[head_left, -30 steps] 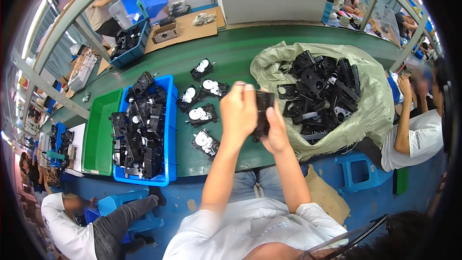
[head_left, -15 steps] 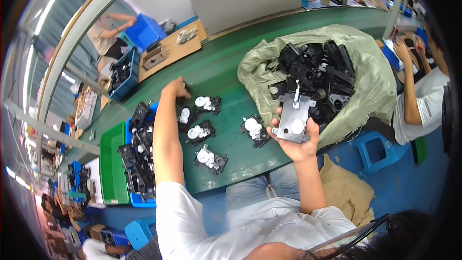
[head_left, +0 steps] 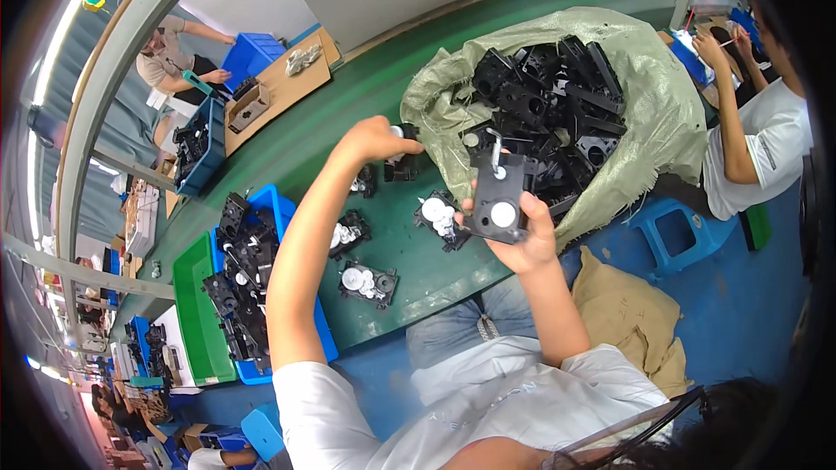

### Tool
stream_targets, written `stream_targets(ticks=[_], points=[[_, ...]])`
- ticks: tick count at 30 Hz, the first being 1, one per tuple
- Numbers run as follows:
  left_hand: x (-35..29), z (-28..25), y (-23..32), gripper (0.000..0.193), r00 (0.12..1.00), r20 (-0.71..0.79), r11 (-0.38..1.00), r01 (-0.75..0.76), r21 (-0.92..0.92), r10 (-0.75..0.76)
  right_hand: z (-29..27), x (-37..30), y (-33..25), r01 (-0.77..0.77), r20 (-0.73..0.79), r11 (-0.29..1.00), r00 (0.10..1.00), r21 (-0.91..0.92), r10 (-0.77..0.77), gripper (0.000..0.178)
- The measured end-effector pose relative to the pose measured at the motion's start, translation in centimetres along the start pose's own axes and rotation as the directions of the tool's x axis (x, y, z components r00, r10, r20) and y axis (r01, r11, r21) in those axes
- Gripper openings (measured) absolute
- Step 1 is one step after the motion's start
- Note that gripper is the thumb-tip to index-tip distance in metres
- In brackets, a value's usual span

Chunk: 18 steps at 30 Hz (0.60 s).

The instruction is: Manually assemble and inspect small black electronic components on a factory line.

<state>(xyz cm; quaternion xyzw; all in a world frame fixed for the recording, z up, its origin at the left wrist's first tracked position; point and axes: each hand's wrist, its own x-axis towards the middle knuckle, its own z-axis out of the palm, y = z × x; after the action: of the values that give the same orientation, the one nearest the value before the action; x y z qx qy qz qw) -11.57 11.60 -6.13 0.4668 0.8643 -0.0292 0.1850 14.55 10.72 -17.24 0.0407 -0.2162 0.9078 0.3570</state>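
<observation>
My right hand (head_left: 527, 244) is closed around a flat black plastic housing (head_left: 496, 187), which carries a round white gear and a small upright pale lever. Its fingers wrap the sides, and the broad face is turned up. Over the green table, beside the sack's left edge, my left hand (head_left: 374, 139) grips a black gear assembly (head_left: 401, 158) by its far end; the fingers partly cover it. Between my arms lie several similar assemblies with white gears, among them a near one (head_left: 367, 284) and another (head_left: 440, 219) left of my right hand. My left forearm partly hides others.
A pale green woven sack (head_left: 666, 113) heaped with black plastic parts stands on the right of the table (head_left: 418, 283). At left are a blue bin (head_left: 324, 331) of black parts and a green bin (head_left: 193, 309). A blue stool (head_left: 684, 239) and a seated co-worker (head_left: 753, 135) are at right.
My left hand has moved right toward the sack, carrying a black gear assembly along the table. The housing in my right hand has turned slightly. The whole view has shifted a little.
</observation>
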Motion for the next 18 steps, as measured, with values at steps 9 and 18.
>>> stream_targets(ticks=[9, 18], points=[[-10.2, 4.0, 2.5, 0.055, 0.894, -0.445, 0.970, -0.148, -0.194, 0.048, 3.6, 0.3, 1.4, 0.125, -0.178, 0.942, 0.966, -0.311, -0.187, 0.073], [-19.9, 9.8, 5.8, 0.058, 0.635, -0.773, 0.828, -0.437, -0.351, 0.007, 6.8, 0.4, 5.2, 0.198, -0.050, 0.939, 0.974, -0.280, -0.220, 0.069]])
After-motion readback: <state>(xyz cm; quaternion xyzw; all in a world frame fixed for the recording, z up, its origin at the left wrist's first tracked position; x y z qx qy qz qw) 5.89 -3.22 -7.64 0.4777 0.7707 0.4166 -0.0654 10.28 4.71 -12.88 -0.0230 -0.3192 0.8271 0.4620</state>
